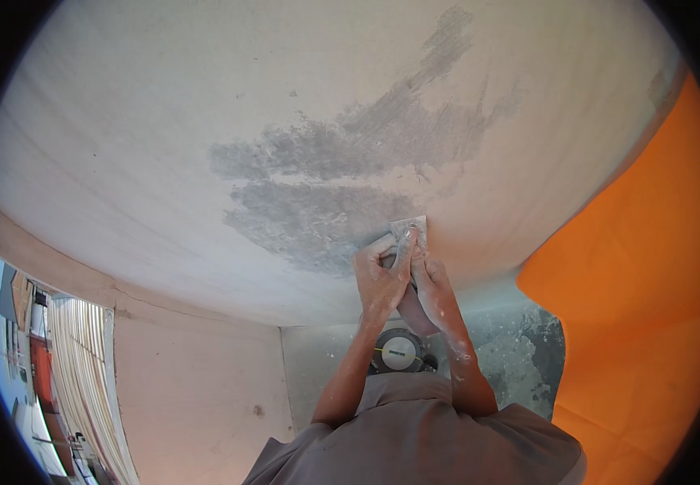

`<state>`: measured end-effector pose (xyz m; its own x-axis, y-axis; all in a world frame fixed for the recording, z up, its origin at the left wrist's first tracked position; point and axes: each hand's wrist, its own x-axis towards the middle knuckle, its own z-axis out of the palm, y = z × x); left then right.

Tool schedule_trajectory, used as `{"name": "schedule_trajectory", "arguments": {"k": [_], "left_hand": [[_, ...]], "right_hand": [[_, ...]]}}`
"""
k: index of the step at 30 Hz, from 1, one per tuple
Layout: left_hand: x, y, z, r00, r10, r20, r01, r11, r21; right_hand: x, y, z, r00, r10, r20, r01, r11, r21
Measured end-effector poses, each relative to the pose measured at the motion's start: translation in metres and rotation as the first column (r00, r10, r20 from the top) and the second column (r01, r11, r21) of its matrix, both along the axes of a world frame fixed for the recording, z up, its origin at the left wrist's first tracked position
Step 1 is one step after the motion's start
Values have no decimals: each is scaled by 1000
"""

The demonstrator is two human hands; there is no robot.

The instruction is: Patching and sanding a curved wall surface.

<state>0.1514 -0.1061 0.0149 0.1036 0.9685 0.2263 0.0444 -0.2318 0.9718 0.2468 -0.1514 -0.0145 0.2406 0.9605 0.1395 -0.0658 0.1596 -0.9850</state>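
Note:
Both my hands are together at a pale wall surface [164, 162]. They hold a dusty strip that looks like sandpaper [418, 314]. Its upper end is a pale, square-cornered flat piece against the wall, and a brownish length hangs down between my wrists. My left hand [377, 279] is closed on it, with the thumb pressed along its face. My right hand [437, 289] grips it from the other side, fingers partly hidden. Beside and above the hands spreads a rough grey patch [309, 218] on the wall. White dust coats my fingers and forearms.
An orange sheet [632, 307] hangs along the right side. Below my arms sits a round dark object with a pale disc [399, 353], beside a stained greenish-grey surface [507, 331]. At left is a plain lower wall [196, 364], with corrugated panels [83, 356] and buildings beyond.

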Motion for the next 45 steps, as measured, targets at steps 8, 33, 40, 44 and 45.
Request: {"name": "schedule_trajectory", "arguments": {"k": [8, 33, 40, 44, 45], "left_hand": [[-3, -2, -15, 999, 17, -49, -17, 1000, -11], [3, -7, -20, 998, 21, -60, -26, 996, -82], [5, -10, -11, 999, 23, -30, -25, 997, -69], [4, -5, -1, 994, 57, -97, -55, 998, 30], [5, -6, 1, 994, 54, -97, -51, 998, 28]], "right_hand": [[-2, -3, -6, 999, 13, -30, -14, 999, -29], [12, -10, -9, 996, 89, -8, -89, 988, -124], [15, -10, -8, 995, 102, 19, -99, 988, -122], [17, -5, 5, 987, 154, -52, -158, 984, -88], [19, -5, 4, 987, 150, -53, -155, 984, -90]]}}
